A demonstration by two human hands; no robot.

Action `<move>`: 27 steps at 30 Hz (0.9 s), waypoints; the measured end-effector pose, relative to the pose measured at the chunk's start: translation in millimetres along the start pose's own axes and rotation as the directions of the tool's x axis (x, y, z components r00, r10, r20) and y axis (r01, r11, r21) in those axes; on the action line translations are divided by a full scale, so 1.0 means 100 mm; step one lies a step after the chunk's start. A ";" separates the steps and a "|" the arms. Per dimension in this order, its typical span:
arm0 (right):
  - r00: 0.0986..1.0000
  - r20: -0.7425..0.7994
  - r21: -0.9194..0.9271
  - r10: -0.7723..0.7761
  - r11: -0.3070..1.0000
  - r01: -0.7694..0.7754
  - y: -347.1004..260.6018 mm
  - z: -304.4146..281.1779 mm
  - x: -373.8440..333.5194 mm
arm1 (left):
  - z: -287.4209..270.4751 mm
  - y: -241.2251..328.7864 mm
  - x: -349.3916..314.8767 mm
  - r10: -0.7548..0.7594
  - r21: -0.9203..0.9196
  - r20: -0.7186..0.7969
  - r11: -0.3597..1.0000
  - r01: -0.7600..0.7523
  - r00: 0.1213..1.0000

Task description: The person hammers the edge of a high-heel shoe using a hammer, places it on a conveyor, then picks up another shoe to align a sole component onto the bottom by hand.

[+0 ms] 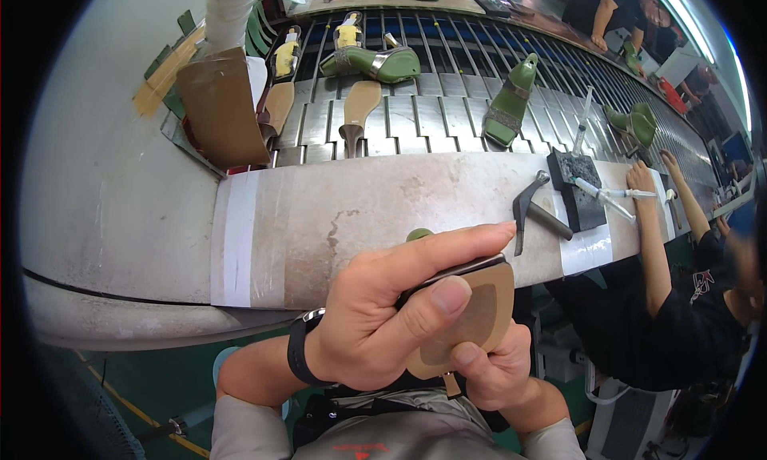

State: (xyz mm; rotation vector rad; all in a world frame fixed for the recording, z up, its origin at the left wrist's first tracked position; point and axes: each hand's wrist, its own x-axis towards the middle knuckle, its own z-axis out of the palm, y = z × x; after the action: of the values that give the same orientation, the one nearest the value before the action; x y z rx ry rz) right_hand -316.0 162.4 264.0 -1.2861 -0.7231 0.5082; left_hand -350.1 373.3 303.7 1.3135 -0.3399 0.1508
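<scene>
In front of me, off the near edge of the bench, I hold a shoe with its tan sole [483, 304] turned up toward me. My left hand [375, 308], with a black watch band on its wrist, closes round it from the left. Its thumb lies on the sole and its index finger stretches along the dark upper edge. My right hand [495, 372] grips the lower right end, thumb on the tan face. A small brown tab [452, 386] hangs below the sole. Past my left knuckles a rounded green part [419, 234] shows; my hand hides the rest.
On the bench [375, 196] lie a hammer-like metal tool [529, 208] and a black block [577, 192] with syringes [611, 192]. Green shoes [511, 104] and tan soles [362, 104] rest on the slatted conveyor [411, 120]. A cardboard piece [220, 108] stands left. Co-workers [679, 300] work at right.
</scene>
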 end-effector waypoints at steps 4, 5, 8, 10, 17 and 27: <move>0.994 -0.058 0.148 0.095 0.985 -0.085 -0.10 -0.03 0.06 | 0.01 0.01 0.13 -0.063 -0.051 0.001 0.997 0.063 0.998; 0.988 -0.040 0.217 0.148 0.967 -0.136 -0.12 -0.06 0.07 | -0.02 -0.03 0.16 -0.044 -0.019 0.038 0.999 0.045 0.998; 0.990 -0.022 0.289 0.141 0.949 -0.128 -0.09 -0.12 0.09 | 0.04 -0.04 0.21 -0.045 -0.006 0.058 0.999 0.046 0.997; 0.984 0.005 0.317 0.180 0.933 -0.172 -0.09 -0.16 0.08 | 0.08 -0.04 0.23 -0.074 -0.117 0.002 0.990 0.073 0.997; 0.965 -0.134 0.205 0.226 0.959 -0.197 -0.21 -0.23 0.31 | -0.08 -0.14 0.54 -0.101 -0.251 0.011 0.963 0.100 0.995; 0.947 -0.119 0.318 0.300 0.915 -0.250 -0.16 -0.50 0.57 | -0.36 -0.39 0.84 0.062 -0.018 0.102 0.998 -0.061 0.993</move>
State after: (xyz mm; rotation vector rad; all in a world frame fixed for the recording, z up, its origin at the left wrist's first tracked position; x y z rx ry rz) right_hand -241.6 165.1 285.1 -1.1312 -0.3090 0.7032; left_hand -253.8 390.9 288.0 1.2992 -0.4678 0.1328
